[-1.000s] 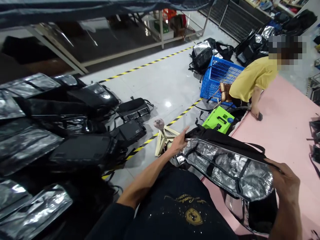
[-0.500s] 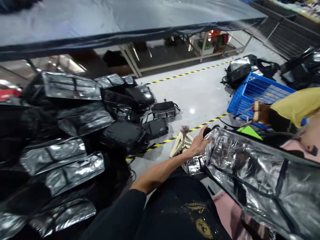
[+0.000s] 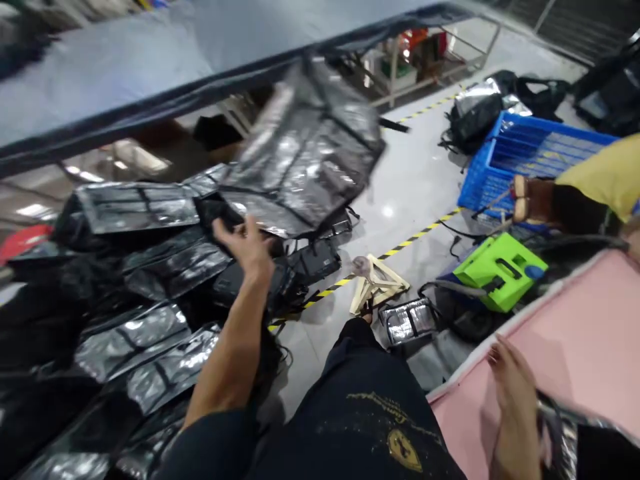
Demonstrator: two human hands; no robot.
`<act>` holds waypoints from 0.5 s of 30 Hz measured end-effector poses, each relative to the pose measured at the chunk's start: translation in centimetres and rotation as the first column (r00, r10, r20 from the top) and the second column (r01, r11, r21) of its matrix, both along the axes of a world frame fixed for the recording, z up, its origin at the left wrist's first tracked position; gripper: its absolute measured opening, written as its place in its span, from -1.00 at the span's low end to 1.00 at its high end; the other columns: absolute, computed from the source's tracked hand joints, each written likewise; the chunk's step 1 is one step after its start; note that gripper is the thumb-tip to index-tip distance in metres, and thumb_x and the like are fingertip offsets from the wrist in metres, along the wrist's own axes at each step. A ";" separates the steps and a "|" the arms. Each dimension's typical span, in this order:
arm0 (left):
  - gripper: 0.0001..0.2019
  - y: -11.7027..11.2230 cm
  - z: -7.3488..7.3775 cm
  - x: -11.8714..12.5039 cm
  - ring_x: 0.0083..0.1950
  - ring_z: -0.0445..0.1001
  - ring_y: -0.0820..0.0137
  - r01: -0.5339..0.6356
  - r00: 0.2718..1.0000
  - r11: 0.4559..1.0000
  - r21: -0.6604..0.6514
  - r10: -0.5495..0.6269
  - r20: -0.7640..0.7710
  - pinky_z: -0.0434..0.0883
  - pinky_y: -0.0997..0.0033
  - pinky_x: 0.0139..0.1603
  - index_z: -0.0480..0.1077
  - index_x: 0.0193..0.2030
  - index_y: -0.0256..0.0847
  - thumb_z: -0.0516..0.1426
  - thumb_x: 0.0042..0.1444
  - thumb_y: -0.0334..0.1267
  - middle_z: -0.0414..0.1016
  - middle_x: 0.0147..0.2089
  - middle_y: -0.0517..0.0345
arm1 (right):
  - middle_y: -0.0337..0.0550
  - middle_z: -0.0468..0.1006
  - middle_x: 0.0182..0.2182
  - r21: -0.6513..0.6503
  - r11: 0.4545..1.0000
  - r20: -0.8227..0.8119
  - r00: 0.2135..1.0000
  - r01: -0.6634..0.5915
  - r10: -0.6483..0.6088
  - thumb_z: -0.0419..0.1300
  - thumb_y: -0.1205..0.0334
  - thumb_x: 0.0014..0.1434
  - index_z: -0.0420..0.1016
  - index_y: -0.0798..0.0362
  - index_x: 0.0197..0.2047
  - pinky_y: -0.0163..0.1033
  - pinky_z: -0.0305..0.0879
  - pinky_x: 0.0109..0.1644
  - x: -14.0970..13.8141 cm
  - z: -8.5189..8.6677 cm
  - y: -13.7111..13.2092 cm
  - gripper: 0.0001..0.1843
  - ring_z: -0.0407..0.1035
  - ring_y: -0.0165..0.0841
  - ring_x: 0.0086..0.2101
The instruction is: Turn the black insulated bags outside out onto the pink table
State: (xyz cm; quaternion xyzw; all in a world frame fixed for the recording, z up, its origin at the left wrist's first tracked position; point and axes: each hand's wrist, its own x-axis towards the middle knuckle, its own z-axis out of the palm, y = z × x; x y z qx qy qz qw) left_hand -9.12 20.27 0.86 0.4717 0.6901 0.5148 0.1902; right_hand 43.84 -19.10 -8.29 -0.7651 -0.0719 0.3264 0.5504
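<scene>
My left hand (image 3: pixel 247 250) is stretched out to the left with its fingers spread and nothing in them. Just beyond it a silver-lined black bag (image 3: pixel 310 147) tilts in the air above the pile, smeared by motion and apart from my fingers. My right hand (image 3: pixel 513 377) hovers at the pink-topped table (image 3: pixel 575 320), its fingers stretched out and holding nothing that I can see. Another silver-and-black bag (image 3: pixel 565 433) lies beside that wrist, partly cut off by the frame.
Several silver-lined bags (image 3: pixel 135 333) are heaped on the floor at left. Ahead stands a cream stool frame (image 3: pixel 380 283) by yellow-black floor tape. A lime-green case (image 3: pixel 500 270), a blue crate (image 3: pixel 475 180) and a person in a yellow top (image 3: pixel 600 177) are at right.
The large silver-lined bag has left the pink table and my left hand, and is now over the pile at left. My left hand has swung left and opened; my right hand has come into view.
</scene>
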 end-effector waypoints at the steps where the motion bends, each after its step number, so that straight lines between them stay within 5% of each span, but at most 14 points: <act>1: -0.34 -0.6 -0.8 -0.9 -0.01 0.59 0.41 -0.088 0.995 0.996 -0.019 0.089 0.045 0.62 0.35 -0.10 -0.27 0.64 -0.15 0.04 0.62 -0.17 0.45 0.33 0.00 | -0.14 0.70 -0.24 -0.030 0.999 -0.055 0.998 -0.018 0.016 0.58 -0.25 -0.03 0.75 -0.01 0.09 -0.16 0.59 -0.20 -1.2 -1.2 0.4 -0.30 0.60 -0.26 -0.30; 4: -0.22 -3.1 -2.8 0.5 0.01 0.62 0.36 -0.074 0.996 0.995 -0.064 0.076 0.044 0.65 0.23 0.04 -0.02 0.60 -0.11 0.31 0.42 -0.21 0.51 0.21 0.14 | -0.10 0.73 -0.21 -0.109 0.990 -0.210 0.976 -0.088 0.064 0.54 -0.23 -0.01 0.74 0.01 0.07 -0.17 0.60 -0.16 -4.1 -5.1 1.6 -0.33 0.60 -0.25 -0.28; 8: -0.36 -6.0 -2.8 9.0 0.12 0.67 0.21 0.291 0.957 0.953 -0.088 -0.289 0.033 0.61 0.00 0.28 0.31 0.48 -0.18 0.35 0.40 -0.02 0.63 0.16 0.08 | -0.09 0.72 -0.19 -0.254 0.958 -0.403 0.915 -0.129 0.017 0.44 -0.05 0.18 0.71 0.00 0.01 -0.24 0.57 -0.14 -6.6 -10.9 3.3 -0.59 0.59 -0.28 -0.25; 10: -0.50 -6.5 -2.4 13.5 0.17 0.69 0.17 0.493 0.857 0.854 -0.165 -0.510 -0.076 0.59 0.00 0.33 0.47 0.40 -0.15 0.23 0.49 0.08 0.69 0.14 0.04 | -0.13 0.71 -0.24 -0.329 0.935 -0.462 0.886 -0.129 -0.040 0.40 0.08 0.26 0.68 0.00 -0.03 -0.29 0.56 -0.14 -7.6 -14.2 3.8 -0.73 0.58 -0.33 -0.28; 13: -0.64 -6.2 -2.9 17.7 0.04 0.72 0.15 0.668 0.575 0.656 -0.351 -0.755 -0.315 0.64 0.08 0.19 0.66 0.17 -0.04 0.22 0.45 0.09 0.77 -0.02 0.07 | -0.20 0.66 -0.32 -0.410 0.904 -0.505 0.855 -0.120 -0.116 0.36 0.22 0.30 0.64 0.01 -0.07 -0.34 0.53 -0.17 -8.8 -19.8 3.8 -0.85 0.53 -0.39 -0.34; 15: -0.76 -5.7 -4.0 18.9 -0.19 0.70 0.13 0.667 0.484 0.652 -0.361 -0.747 -0.456 0.67 0.08 -0.03 0.71 -0.04 0.04 0.30 0.34 0.06 0.74 -0.25 0.13 | -0.24 0.62 -0.37 -0.472 0.873 -0.514 0.843 -0.124 -0.158 0.34 0.25 0.32 0.61 0.01 -0.09 -0.36 0.51 -0.18 -9.5 -23.9 3.4 -0.90 0.50 -0.42 -0.36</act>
